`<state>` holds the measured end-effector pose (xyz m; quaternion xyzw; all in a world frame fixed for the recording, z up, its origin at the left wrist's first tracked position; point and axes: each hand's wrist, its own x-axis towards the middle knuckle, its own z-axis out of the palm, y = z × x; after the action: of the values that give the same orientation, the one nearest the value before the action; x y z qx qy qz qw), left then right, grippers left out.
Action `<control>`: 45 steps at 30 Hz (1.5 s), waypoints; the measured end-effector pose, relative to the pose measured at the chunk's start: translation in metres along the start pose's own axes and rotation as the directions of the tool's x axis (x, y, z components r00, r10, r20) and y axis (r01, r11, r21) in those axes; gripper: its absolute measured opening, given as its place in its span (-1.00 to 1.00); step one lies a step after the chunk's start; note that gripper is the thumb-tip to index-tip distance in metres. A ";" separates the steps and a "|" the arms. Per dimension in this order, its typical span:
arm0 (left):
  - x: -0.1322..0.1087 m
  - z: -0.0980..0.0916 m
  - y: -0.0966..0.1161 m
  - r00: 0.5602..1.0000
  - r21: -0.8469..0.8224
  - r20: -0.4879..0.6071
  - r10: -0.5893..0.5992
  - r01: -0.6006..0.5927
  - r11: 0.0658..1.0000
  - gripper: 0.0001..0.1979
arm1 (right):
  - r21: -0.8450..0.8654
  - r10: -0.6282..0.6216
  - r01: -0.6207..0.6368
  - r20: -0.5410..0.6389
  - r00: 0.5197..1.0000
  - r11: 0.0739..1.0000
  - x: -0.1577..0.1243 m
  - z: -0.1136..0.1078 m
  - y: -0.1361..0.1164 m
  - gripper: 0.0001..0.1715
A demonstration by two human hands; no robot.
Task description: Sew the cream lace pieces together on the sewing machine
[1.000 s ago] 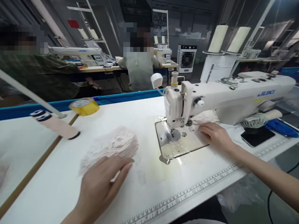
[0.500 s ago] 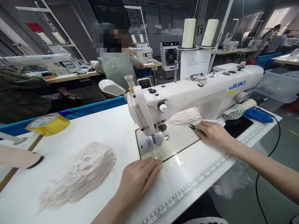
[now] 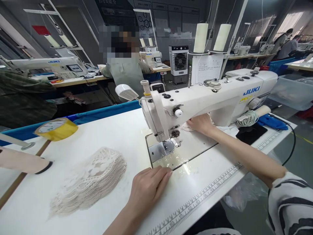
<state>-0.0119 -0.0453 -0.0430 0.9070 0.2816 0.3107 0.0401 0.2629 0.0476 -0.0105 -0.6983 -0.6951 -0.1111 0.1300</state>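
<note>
My right hand [image 3: 201,124] reaches under the arm of the white JUKI sewing machine [image 3: 195,94], its bent fingers at a small pile of cream lace [image 3: 187,127]. The machine head partly hides the fingertips, so I cannot make out what they grip. On the tabletop, at the front edge of the needle plate [image 3: 158,153], rests my left hand [image 3: 151,182], fingers curled together and no object showing in them. To its left lies a larger stack of cream crocheted lace pieces [image 3: 93,179]. The dark thread snips do not show now.
A roll of yellow tape [image 3: 57,129] and a pinkish thread cone [image 3: 22,160] lie at the left. A printed ruler [image 3: 195,200] runs along the front edge. Coiled cord [image 3: 247,118] sits by the machine's right end. A co-worker [image 3: 124,71] sits beyond the table.
My right hand has moved left and away from me, from beside the machine bed to the lace under the arm. The snips it held have gone from sight. The left hand stays in place.
</note>
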 end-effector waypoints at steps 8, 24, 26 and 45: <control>0.005 -0.003 -0.001 0.875 -0.053 0.098 -0.475 0.481 0.875 -0.67 | 0.108 -0.200 0.185 0.150 0.968 0.977 -0.041 -0.025 -0.035 -0.76; 0.009 0.000 0.013 0.856 -0.103 0.236 -0.460 0.492 0.864 -0.89 | 0.563 -0.413 0.185 0.309 0.857 0.805 -0.081 -0.026 -0.053 -0.65; 0.011 0.001 0.013 0.868 -0.101 0.215 -0.447 0.475 0.874 -0.90 | 0.564 -0.442 0.178 0.374 0.816 0.806 -0.072 -0.021 -0.052 -0.70; 0.005 -0.002 0.017 0.944 -0.242 0.176 -0.279 0.316 0.917 -0.95 | 0.439 -0.376 0.295 0.108 0.920 0.849 -0.073 -0.001 -0.055 -0.65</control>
<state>-0.0018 -0.0570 -0.0341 0.8591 0.3685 0.2724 0.2280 0.2075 -0.0216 -0.0329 -0.5293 -0.8233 0.0849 0.1865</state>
